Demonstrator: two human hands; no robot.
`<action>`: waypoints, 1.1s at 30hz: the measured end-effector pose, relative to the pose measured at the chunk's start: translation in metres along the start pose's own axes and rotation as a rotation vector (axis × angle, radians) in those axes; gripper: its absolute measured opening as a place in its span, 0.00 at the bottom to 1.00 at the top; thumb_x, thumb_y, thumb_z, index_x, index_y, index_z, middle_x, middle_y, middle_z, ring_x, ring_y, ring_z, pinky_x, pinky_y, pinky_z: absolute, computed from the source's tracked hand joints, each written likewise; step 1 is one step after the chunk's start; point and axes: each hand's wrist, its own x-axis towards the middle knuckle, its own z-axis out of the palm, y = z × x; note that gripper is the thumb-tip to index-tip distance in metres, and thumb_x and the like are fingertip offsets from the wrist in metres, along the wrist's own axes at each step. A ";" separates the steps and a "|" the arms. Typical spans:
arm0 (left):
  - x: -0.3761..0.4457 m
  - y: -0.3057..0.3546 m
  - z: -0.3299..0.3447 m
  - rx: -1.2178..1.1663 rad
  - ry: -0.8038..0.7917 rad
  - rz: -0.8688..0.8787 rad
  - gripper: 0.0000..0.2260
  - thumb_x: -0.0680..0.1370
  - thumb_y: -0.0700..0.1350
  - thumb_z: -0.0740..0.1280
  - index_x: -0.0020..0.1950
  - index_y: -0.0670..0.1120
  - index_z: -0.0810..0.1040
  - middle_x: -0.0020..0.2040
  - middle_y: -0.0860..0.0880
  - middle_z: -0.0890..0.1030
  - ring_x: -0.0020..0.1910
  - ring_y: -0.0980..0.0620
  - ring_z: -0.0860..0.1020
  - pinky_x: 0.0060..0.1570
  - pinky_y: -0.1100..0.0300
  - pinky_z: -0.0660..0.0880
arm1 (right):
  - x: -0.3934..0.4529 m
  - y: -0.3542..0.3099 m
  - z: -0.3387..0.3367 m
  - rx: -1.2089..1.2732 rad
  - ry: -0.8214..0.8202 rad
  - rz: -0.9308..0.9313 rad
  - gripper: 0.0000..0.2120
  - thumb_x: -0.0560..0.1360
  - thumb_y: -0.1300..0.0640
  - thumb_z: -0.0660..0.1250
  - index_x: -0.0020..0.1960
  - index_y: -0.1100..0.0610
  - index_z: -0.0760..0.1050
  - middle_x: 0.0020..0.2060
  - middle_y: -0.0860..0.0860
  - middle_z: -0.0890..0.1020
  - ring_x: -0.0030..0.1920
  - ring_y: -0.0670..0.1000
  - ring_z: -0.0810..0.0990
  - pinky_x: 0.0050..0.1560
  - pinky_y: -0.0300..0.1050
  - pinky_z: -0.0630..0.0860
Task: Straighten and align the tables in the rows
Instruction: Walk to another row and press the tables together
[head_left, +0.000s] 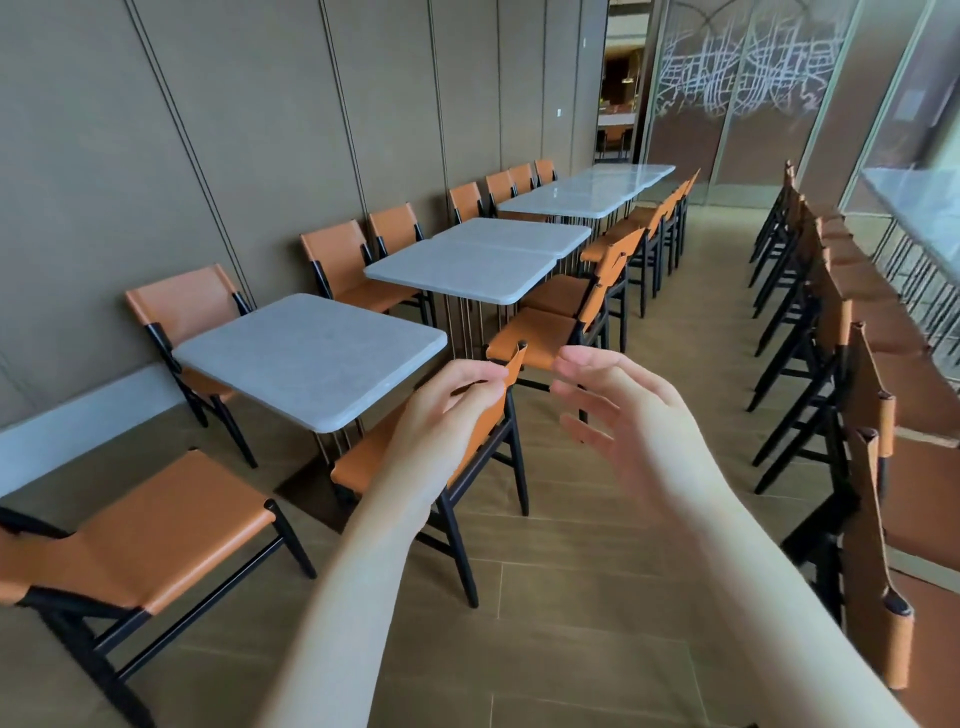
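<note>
Both arms were stretched out ahead of me over the aisle. My left hand (444, 415) was up at the back of the nearest chair (467, 452), fingers half curled with the tips near the top edge of its orange backrest; couldn't tell whether they actually touched or pinched it. My right hand (623, 415) hung just beside it in the air, fingers spread and relaxed, gripping nothing. The tables ran in a row along the brown panelled wall (156, 130) on my left: nearest table (311, 358) stood alone, grey stone top, set apart from the next one and turned at a slight angle to it. Behind it was a pair of tables (483, 260) pushed together edge to edge, the closer top sitting a bit offset from the farther one. Beyond those, a long run of tables (592, 189) butted end to end reached toward the frosted glass partition (748, 88). Orange chairs with black frames lined both sides of the row, and one more chair (140, 525) sat at lower left, turned away from the nearest table. A second line of chairs (831, 322) stood on my right, backs toward the aisle, against another table (914, 208) by the window. Floor (597, 571) was wood-look plank
</note>
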 end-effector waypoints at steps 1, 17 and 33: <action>0.015 0.001 0.008 -0.002 -0.003 0.004 0.07 0.82 0.50 0.64 0.53 0.60 0.81 0.46 0.77 0.77 0.49 0.79 0.74 0.51 0.69 0.69 | 0.012 -0.002 -0.007 -0.006 -0.008 0.001 0.09 0.81 0.55 0.65 0.54 0.50 0.85 0.56 0.45 0.85 0.60 0.48 0.83 0.68 0.57 0.74; 0.194 0.016 0.078 -0.104 -0.010 0.099 0.07 0.79 0.52 0.67 0.50 0.64 0.82 0.55 0.66 0.81 0.58 0.68 0.77 0.59 0.62 0.73 | 0.174 -0.038 -0.060 -0.027 0.019 -0.055 0.09 0.81 0.54 0.65 0.56 0.49 0.83 0.52 0.44 0.87 0.59 0.46 0.83 0.67 0.55 0.75; 0.427 -0.004 0.077 -0.144 -0.086 0.103 0.18 0.72 0.60 0.64 0.62 0.69 0.75 0.68 0.66 0.74 0.70 0.63 0.70 0.74 0.46 0.66 | 0.408 -0.035 -0.057 -0.076 0.059 -0.056 0.12 0.82 0.55 0.63 0.61 0.46 0.81 0.58 0.43 0.83 0.62 0.47 0.80 0.68 0.56 0.74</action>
